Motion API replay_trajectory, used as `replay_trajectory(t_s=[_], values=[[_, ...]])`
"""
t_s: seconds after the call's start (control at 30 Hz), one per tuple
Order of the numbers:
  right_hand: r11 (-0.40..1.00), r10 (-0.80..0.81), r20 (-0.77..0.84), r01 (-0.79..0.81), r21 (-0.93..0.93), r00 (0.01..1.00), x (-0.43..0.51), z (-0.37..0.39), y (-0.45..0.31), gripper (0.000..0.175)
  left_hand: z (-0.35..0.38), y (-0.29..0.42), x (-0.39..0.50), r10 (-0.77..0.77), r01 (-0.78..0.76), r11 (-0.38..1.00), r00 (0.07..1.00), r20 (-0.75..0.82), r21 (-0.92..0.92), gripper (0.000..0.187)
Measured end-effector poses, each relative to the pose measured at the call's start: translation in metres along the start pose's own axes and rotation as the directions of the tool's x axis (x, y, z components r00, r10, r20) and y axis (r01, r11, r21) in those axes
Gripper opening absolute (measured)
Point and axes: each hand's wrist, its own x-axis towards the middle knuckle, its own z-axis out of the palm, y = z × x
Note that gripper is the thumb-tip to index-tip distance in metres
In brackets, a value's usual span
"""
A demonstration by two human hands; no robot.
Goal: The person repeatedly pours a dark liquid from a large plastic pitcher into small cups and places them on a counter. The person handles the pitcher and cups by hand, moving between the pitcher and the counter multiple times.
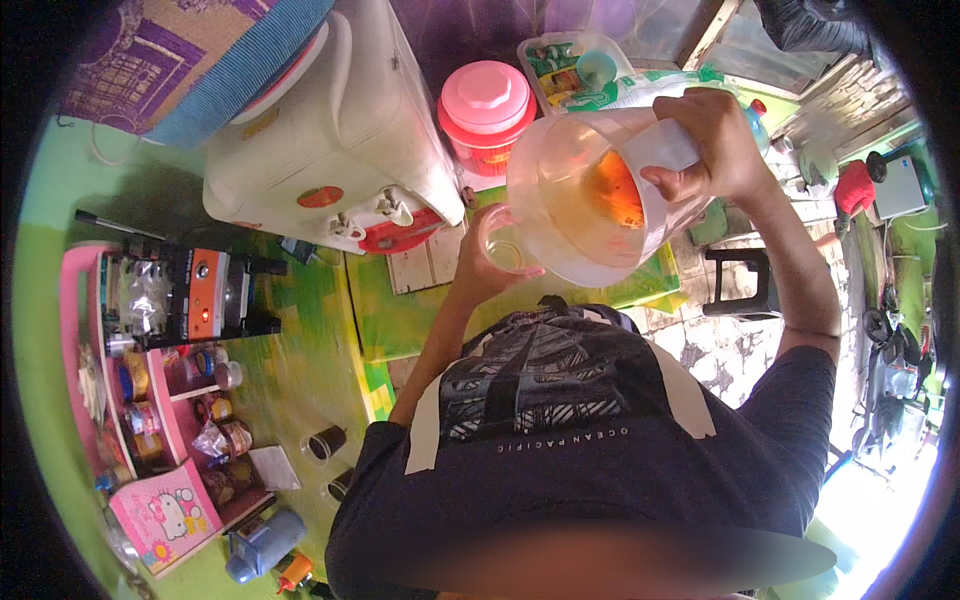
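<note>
My right hand (697, 150) grips the handle of a large translucent plastic pitcher (577, 202), which is tilted with its wide mouth towards my left hand. An orange patch shows through the pitcher near the handle. Around a small clear cup (506, 244) my left hand (484, 259) is closed, with the cup right beside the pitcher's rim. The cup seems to hold some pale liquid. Behind them stands a pink and red round jug (486, 112) with a lid.
A large white dispenser (322, 150) with two taps stands at the upper left. Pink shelves (169, 397) with jars line the left side, near two cups of dark contents (326, 442). A plastic basket (574, 71) of packets sits behind the pitcher; a black stool (739, 281) is at right.
</note>
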Motion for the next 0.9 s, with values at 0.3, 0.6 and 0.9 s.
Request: replay_trajectory(t_s=[0.3,0.6,0.9], values=[[0.976,-0.161,-0.022,0.156,-0.150,0.987,0.022,-0.020,0.009,0.061,0.007,0.023,0.016,-0.096,0.102,0.980,0.994,0.042,-0.173,0.094],[0.949,-0.261,0.017,0.260,-0.180,0.965,0.034,-0.025,0.008,0.061,0.010,0.028,0.015,-0.123,0.125,0.971,0.992,0.021,-0.204,0.094],[0.907,-0.374,-0.009,0.364,-0.211,0.927,0.046,-0.032,0.001,0.057,0.015,0.034,0.015,-0.108,0.101,0.909,0.994,0.006,-0.405,0.093]])
